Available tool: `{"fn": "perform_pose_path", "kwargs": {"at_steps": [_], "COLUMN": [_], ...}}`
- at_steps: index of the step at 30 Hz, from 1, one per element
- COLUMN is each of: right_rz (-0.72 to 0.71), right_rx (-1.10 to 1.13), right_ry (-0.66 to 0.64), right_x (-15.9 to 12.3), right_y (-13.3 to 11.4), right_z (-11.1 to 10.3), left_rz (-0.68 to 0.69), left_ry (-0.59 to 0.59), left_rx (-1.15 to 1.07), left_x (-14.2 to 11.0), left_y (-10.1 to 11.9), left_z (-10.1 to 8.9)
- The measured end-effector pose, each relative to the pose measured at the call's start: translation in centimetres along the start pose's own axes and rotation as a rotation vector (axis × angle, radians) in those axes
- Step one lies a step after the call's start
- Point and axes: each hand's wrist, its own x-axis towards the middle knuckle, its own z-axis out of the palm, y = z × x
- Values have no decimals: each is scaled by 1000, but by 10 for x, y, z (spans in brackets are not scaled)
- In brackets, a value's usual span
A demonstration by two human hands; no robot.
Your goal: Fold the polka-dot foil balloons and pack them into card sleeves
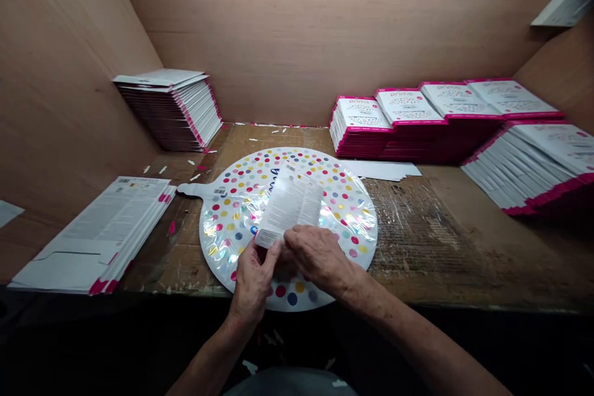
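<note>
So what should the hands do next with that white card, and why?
Maybe lower the white printed card flat onto the round polka-dot disc, I think. The left hand and right hand are both at its lower end, and it stands tilted up above the disc, not lying on it.

I get even, fairly bright light, with hard glare across the round, polka-dotted foil disc (pixel 227 238), wide-angle bowing in the tan wooden side walls (pixel 69 105), and deep shadow along the bottom.

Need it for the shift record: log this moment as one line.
left hand: holds printed white card | right hand: touches same card | beneath: polka-dot round foil balloon | bench: pink-edged card stacks
</note>
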Motion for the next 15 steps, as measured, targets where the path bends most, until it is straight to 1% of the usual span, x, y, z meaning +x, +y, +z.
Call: {"fn": "perform_pose_path", "kwargs": {"at_steps": [1, 2, 3, 5, 7, 8, 10, 12, 15], "right_rz": [-51, -97, -129, -140, -168, -195, -274, -320, -342], "right_rx": [-7, -6, -4, 1, 44, 85, 173, 205, 234], "right_ry": [-67, -106, -112, -33, 74, 121, 156, 134, 26], "right_x": [7, 12, 16, 17, 10, 5, -7, -18, -29], "right_y": [-1, -2, -3, -6, -9, -12, -18, -24, -28], "right_z": [-5, -7, -8, 0, 16, 26, 46, 64, 81], "left_rz": [-4, -18, -36, -59, -68, -67, -68, -75, -84], "left_ry": [5, 8, 18, 67, 127, 156, 202, 256, 300], "left_rx": [59, 93, 97, 35, -54, -82, -102, -71, -6], "left_x": [3, 7, 12, 27, 54, 71, 115, 165, 236], "left_y": [-1, -1, 1, 9, 23, 32, 52, 72, 96], "left_z": [-6, -13, -21, -35, -48, -53, -62, -66, -66]}}
